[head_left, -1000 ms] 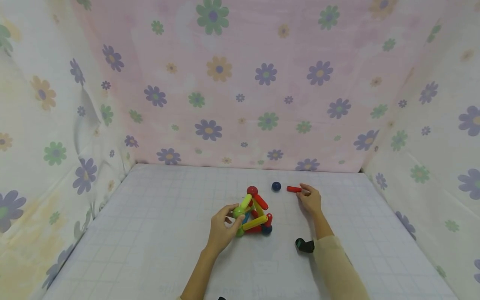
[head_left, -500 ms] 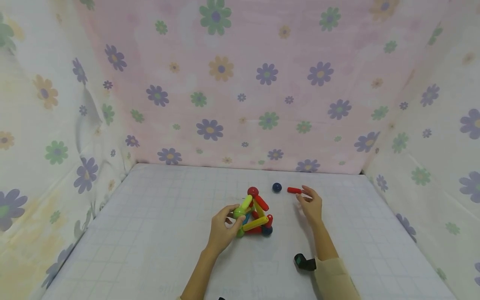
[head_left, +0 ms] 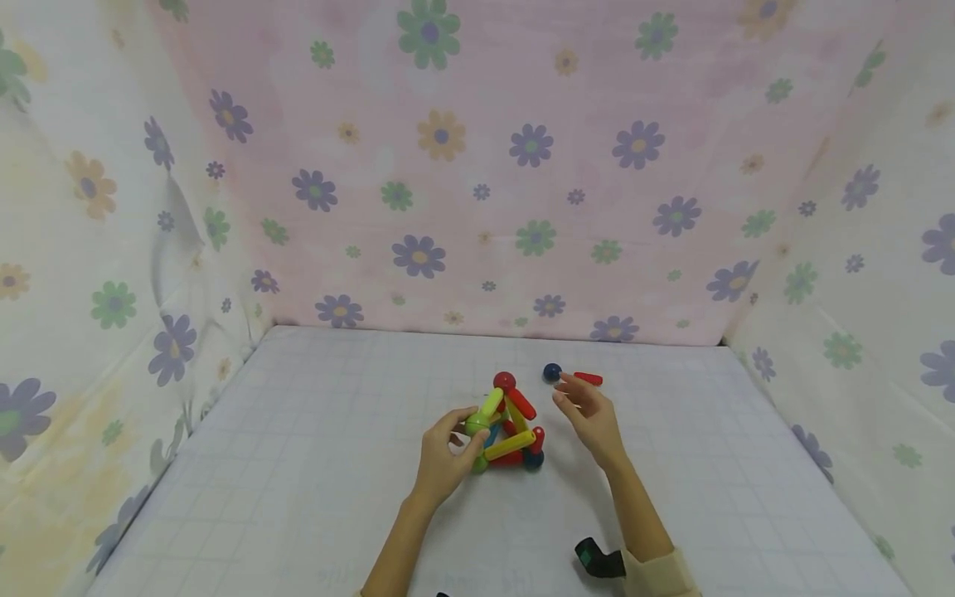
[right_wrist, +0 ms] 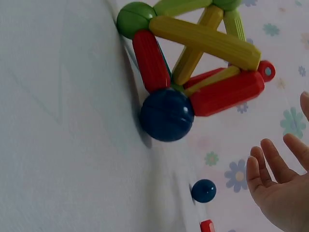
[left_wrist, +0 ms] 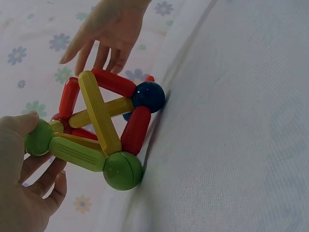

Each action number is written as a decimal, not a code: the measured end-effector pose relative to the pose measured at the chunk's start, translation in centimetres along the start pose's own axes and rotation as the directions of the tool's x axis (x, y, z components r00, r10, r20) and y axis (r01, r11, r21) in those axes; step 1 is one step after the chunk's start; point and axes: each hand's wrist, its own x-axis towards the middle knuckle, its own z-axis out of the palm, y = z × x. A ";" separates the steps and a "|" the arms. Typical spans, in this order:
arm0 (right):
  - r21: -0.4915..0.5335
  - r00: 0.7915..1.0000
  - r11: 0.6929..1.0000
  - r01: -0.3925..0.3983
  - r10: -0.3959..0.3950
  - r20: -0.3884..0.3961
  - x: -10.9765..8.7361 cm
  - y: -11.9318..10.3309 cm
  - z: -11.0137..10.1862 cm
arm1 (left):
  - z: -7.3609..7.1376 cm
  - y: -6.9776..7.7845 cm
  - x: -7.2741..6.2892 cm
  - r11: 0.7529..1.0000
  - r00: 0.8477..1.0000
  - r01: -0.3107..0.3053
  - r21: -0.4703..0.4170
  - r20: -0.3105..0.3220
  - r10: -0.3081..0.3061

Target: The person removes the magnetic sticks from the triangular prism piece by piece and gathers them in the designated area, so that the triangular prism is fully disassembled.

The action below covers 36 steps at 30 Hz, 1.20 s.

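My left hand [head_left: 440, 460] pinches an upper green ball [left_wrist: 38, 138] of a framework of magnetic sticks and balls. The framework stands on the table, with yellow, red and green sticks, a lower green ball [left_wrist: 123, 171] and a dark blue ball [left_wrist: 148, 97] at its base. A red ball [head_left: 504, 381] sits at its top. My right hand [head_left: 594, 419] holds nothing; its fingers are spread and slightly bent, to the right of the framework. Just beyond its fingertips lie a loose blue ball [head_left: 552, 372] and a loose red stick [head_left: 588, 379], both on the table.
A white cloth with faint grid lines covers the table [head_left: 313, 464]. Flowered fabric walls [head_left: 477, 274] close it off at the back and both sides. A black device [head_left: 599, 559] sits at the right sleeve [head_left: 662, 574], low over the table.
My right hand has left the red stick and moved left toward the framework; the stick stays on the table. My left hand keeps its pinch on the green ball.
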 end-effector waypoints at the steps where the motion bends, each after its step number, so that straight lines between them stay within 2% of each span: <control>1: -0.004 0.999 1.000 0.016 -0.016 0.030 -0.1 -0.2 0.3 | 0.0 0.0 0.0 1.000 1.000 0.000 0.001 -0.001 0.000; 4: -0.028 0.992 0.997 0.070 -0.067 0.107 -0.3 -0.6 1.1 | 0.1 0.1 0.2 1.000 1.000 -0.001 0.006 -0.005 0.001; 7: -0.053 0.981 0.989 0.137 -0.127 0.150 -0.5 -0.8 1.9 | 0.1 0.1 0.3 1.000 1.000 -0.007 0.007 -0.007 0.007; 11: -0.052 0.973 0.982 0.184 -0.174 0.152 -0.9 -2.2 2.9 | 0.3 0.0 0.4 1.000 1.000 -0.004 0.008 -0.007 0.004; 14: -0.048 0.973 0.979 0.196 -0.188 0.132 -1.0 -2.2 3.5 | 0.4 0.0 0.5 1.000 1.000 -0.003 0.010 -0.007 0.003; 19: -0.050 0.969 0.972 0.228 -0.222 0.104 -0.5 -0.6 3.8 | 0.5 0.1 0.6 1.000 1.000 -0.010 0.012 -0.015 0.011; 30: -0.118 0.984 0.977 0.175 -0.169 0.064 0.2 -0.7 3.4 | 0.6 0.3 1.0 0.999 0.999 0.033 0.021 -0.012 -0.033; 36: -0.128 0.982 0.976 0.178 -0.167 0.089 0.6 -0.7 3.3 | 0.5 0.7 1.1 1.000 1.000 0.023 0.015 -0.016 -0.023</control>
